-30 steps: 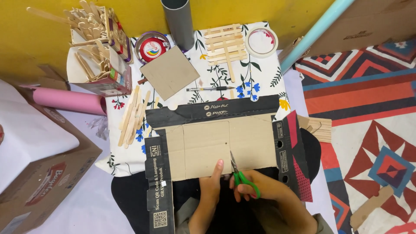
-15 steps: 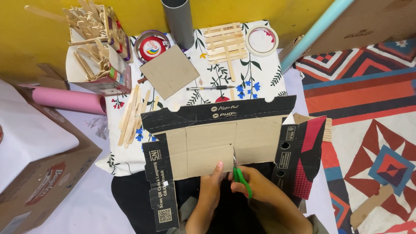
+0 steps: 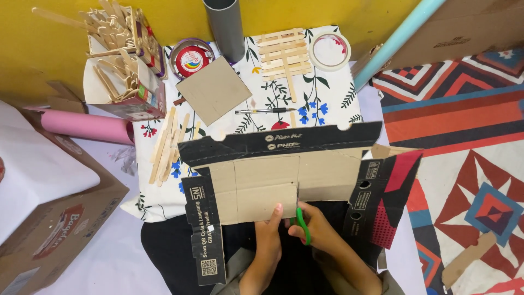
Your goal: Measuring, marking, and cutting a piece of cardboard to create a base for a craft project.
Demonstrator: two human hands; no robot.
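Right hand [image 3: 316, 229]: fingers clenched through the handles of the green scissors [image 3: 301, 221]; blades point toward 12 o'clock and sit in the lower edge of the brown panel.
Left hand [image 3: 270, 235]: fingers grasping the flattened cardboard box [image 3: 273, 180] at its lower edge, just at 9 o'clock of the scissors.
Flattened cardboard box: opened flat over the person's lap, brown inside facing up, black printed flaps at 9, 12 and 3 o'clock.
Surroundings: at 12 o'clock of the box, a floral cloth [image 3: 327, 104] carries a pen [image 3: 265, 111], a cardboard square [image 3: 214, 90], a stick lattice [image 3: 284, 54] and a tape roll [image 3: 329, 50]; loose wooden sticks [image 3: 166, 145] lie at 10 o'clock.
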